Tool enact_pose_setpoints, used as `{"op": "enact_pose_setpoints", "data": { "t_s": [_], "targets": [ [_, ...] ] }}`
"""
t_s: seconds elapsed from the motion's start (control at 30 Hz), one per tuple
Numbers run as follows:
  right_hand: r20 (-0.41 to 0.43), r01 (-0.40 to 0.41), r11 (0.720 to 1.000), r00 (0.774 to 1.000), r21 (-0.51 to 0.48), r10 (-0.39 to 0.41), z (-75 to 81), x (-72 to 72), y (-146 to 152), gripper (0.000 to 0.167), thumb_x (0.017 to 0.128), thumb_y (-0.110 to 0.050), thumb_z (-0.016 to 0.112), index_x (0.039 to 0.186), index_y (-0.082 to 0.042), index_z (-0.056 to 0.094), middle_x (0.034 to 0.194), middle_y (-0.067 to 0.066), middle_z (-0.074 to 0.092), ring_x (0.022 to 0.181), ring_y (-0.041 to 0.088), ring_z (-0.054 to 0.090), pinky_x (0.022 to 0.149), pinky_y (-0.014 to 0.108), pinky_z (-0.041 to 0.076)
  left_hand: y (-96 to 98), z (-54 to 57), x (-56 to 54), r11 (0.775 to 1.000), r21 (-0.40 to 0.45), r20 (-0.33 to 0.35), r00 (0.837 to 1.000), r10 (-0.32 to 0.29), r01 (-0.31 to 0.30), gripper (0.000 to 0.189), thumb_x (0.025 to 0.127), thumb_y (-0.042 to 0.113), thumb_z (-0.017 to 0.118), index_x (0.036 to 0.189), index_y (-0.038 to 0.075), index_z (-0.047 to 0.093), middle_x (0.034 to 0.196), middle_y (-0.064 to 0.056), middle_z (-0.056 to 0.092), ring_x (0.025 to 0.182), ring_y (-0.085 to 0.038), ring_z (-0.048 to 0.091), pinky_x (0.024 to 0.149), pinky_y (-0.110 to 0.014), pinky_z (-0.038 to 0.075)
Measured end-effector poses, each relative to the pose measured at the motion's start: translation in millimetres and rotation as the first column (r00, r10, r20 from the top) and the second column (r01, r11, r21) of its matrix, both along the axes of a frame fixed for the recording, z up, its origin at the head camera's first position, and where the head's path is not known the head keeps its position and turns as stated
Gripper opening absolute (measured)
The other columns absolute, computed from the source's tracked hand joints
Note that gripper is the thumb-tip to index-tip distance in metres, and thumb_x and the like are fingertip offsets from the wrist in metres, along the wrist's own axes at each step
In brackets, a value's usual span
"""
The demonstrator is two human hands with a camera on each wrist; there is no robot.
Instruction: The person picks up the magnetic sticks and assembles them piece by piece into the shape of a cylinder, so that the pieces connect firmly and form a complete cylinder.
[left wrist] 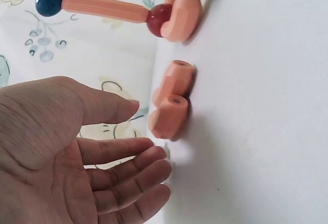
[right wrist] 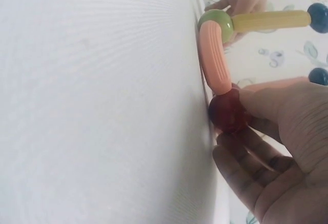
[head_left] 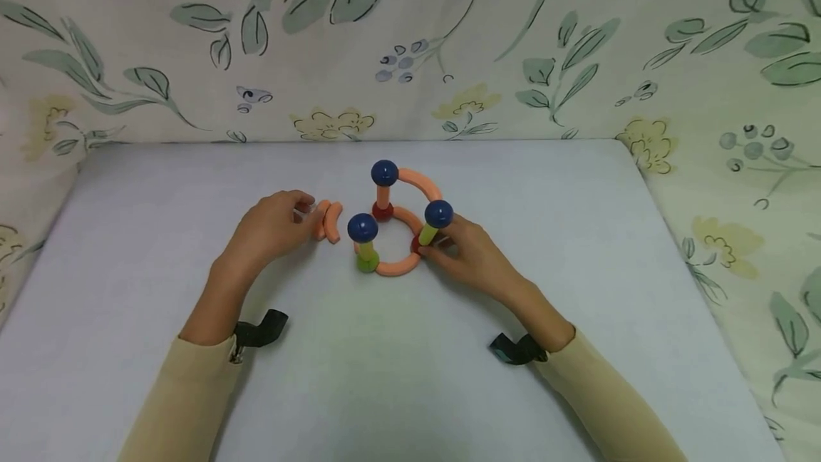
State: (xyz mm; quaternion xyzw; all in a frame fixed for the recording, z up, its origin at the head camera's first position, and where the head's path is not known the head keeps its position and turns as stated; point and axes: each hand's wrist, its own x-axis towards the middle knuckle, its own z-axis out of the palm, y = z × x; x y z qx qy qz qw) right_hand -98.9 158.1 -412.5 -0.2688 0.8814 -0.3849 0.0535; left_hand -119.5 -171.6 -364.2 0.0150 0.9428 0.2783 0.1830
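A ball-and-rod building set stands on the table, with a ring of curved orange rods (head_left: 398, 268) at its base. Two red balls (right wrist: 228, 112) and a green ball (head_left: 367, 261) join that ring. Upright rods rise from them, each topped by a blue ball (head_left: 385, 172), and a curved orange rod (head_left: 420, 181) links two blue balls. My right hand (head_left: 477, 257) pinches the near-right red ball between thumb and fingers. Left of the structure, my left hand (head_left: 277, 228) is beside two loose curved orange rods (left wrist: 171, 116), its thumb and fingers spread apart, holding nothing.
A white tabletop (head_left: 385, 376) lies under everything. Behind it and along its sides hangs a cloth printed with leaves and flowers (head_left: 410, 41). Dark straps (head_left: 261, 329) stick out at both wrists.
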Motion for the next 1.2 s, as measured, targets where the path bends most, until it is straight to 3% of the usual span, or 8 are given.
{"op": "enact_pose_setpoints", "data": {
  "t_s": [0.23, 0.63, 0.77, 0.93, 1.2],
  "targets": [
    [-0.023, -0.015, 1.000, 1.000, -0.020, 0.015, -0.4, 0.5, -1, 0.021, 0.096, -0.010, 0.079, 0.114, -0.008, 0.070, 0.114, 0.008, 0.074, 0.102, 0.020, 0.076, 0.089, 0.035, 0.063, -2.1, -8.5, -2.6, 0.999, -0.041, -0.052, 0.999, -0.003, 0.001, 0.054, 0.108, 0.042, 0.056, 0.139, -0.002, 0.064, 0.131, -0.024, 0.069, 0.119, -0.041, 0.066, 0.095, -0.056, 0.055],
    [-0.024, -0.016, 1.000, 1.000, -0.011, 0.016, -2.8, 0.8, 0, 0.020, 0.097, -0.011, 0.078, 0.116, -0.008, 0.071, 0.118, 0.008, 0.074, 0.103, 0.020, 0.076, 0.089, 0.035, 0.064, 6.4, -17.9, -0.7, 0.994, -0.074, -0.161, 0.984, 0.070, -0.083, 0.043, 0.103, 0.037, 0.064, 0.124, 0.001, 0.074, 0.114, -0.019, 0.074, 0.100, -0.035, 0.067, 0.078, -0.046, 0.054],
    [-0.022, -0.020, 1.000, 1.000, -0.012, 0.020, -2.8, 1.1, -2, 0.019, 0.097, -0.011, 0.078, 0.115, -0.008, 0.071, 0.118, 0.008, 0.073, 0.103, 0.020, 0.076, 0.086, 0.034, 0.064, 6.5, -18.6, 1.7, 0.993, -0.063, -0.179, 0.980, 0.084, -0.096, 0.039, 0.102, 0.034, 0.064, 0.119, 0.000, 0.075, 0.112, -0.020, 0.074, 0.098, -0.035, 0.067, 0.077, -0.047, 0.054],
    [-0.017, -0.021, 1.000, 1.000, -0.009, 0.021, -0.7, 1.7, -2, 0.020, 0.097, -0.010, 0.078, 0.115, -0.008, 0.071, 0.118, 0.009, 0.073, 0.103, 0.020, 0.076, 0.086, 0.034, 0.064, 6.3, -16.2, 3.4, 0.995, -0.059, -0.175, 0.982, 0.066, -0.077, 0.038, 0.102, 0.032, 0.065, 0.119, 0.000, 0.075, 0.112, -0.020, 0.075, 0.099, -0.035, 0.068, 0.080, -0.049, 0.055],
    [-0.028, -0.018, 1.000, 0.999, -0.007, 0.018, 0.4, 3.0, -1, 0.020, 0.097, -0.010, 0.077, 0.115, -0.007, 0.070, 0.116, 0.009, 0.073, 0.103, 0.021, 0.076, 0.088, 0.036, 0.064, 8.0, -14.0, 4.0, 0.996, -0.082, -0.162, 0.987, 0.019, -0.032, 0.040, 0.104, 0.036, 0.067, 0.121, 0.002, 0.076, 0.105, -0.016, 0.075, 0.090, -0.029, 0.065, 0.074, -0.041, 0.053]
  ]
}}
